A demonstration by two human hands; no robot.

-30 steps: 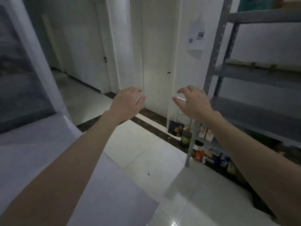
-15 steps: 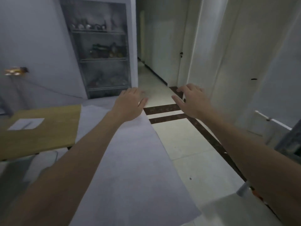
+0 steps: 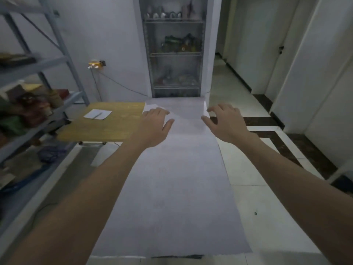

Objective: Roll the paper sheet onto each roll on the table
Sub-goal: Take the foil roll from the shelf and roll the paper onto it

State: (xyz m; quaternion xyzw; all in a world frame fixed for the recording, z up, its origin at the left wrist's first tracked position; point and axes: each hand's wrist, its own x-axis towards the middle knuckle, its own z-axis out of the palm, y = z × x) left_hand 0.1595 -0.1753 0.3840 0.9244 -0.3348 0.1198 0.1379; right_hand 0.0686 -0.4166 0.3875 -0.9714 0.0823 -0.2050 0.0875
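Your left grip [image 3: 152,129] hangs palm down over the far left part of the paper sheet [image 3: 172,188], fingers stretched out and relaxed with the thumb spread to the side, and it holds nothing. Whether it touches the paper cannot be told. Your right grip [image 3: 227,123] is at the sheet's right edge, level with the left one. Its fingers are loosely bent and apart, the thumb reaches in over the paper, and nothing is pinched between them. Its fingertips are just beside the upturned far right corner. The sheet is a long pale strip that runs from the bottom of the view straight away from you, between your two forearms. Its far end lies in front of a wire shelf unit [image 3: 174,54] loaded with small items. The far left corner lifts up a little just beyond your left fingers. To the left of the strip stands a wooden surface [image 3: 103,129], its right edge touching or tucked under the paper. On it lies a small white slip [image 3: 97,114] with a pen across it. A grey metal rack [image 3: 38,73] stands at the far left, and pale floor tiles [image 3: 257,188] lie to the right.
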